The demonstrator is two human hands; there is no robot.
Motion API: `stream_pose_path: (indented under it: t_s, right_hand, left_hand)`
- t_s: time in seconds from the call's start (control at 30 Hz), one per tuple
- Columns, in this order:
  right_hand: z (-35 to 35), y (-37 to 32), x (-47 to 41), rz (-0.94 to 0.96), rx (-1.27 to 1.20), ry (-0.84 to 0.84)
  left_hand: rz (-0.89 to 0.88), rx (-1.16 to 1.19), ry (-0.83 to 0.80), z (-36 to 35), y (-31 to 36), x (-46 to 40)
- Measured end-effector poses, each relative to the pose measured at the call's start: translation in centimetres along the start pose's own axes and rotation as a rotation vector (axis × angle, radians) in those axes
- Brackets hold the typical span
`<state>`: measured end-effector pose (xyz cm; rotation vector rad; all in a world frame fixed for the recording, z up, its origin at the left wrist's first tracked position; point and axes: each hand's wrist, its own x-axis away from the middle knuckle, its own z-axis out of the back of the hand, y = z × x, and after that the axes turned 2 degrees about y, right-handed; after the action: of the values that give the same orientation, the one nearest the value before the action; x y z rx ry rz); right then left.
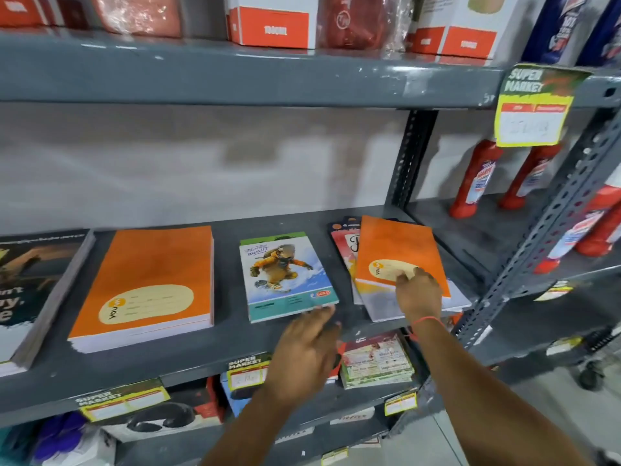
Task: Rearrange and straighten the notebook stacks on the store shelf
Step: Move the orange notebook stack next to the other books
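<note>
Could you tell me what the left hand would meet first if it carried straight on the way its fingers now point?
Probably the astronaut notebook: the left hand points up-shelf, fingertips at its near edge, though whether they already touch is unclear.

Tall stack left of astronaut notebook, skewed pile apparently rightmost

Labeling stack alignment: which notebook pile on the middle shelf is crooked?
The rightmost pile, under the right hand: its orange top notebook sits skewed over fanned-out books. The orange stack and astronaut-cover stack look squared.
</note>
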<state>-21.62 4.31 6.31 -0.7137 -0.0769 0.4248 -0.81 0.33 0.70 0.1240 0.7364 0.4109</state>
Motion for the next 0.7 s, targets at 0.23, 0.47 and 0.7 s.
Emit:
stream_pose_path:
  t_s: [0.23,0.47,0.7]
  right_hand:
    - [3.6,4.0,-5.5,-0.138,0.113,-0.201]
    - [3.9,5.4,-9.2,-0.205,-0.093,-0.313]
    - [3.1,6.9,-11.7,-0.352,-0.375,-0.464]
  left_hand:
    - [0.409,0.213,-0.327,-5.5,4.7,-11.5]
    - [0.836,-0.066,-0.591,-10.1,4.2,-17.7]
    - [1.061,-0.019,-0.476,-8.6,4.3,-18.8]
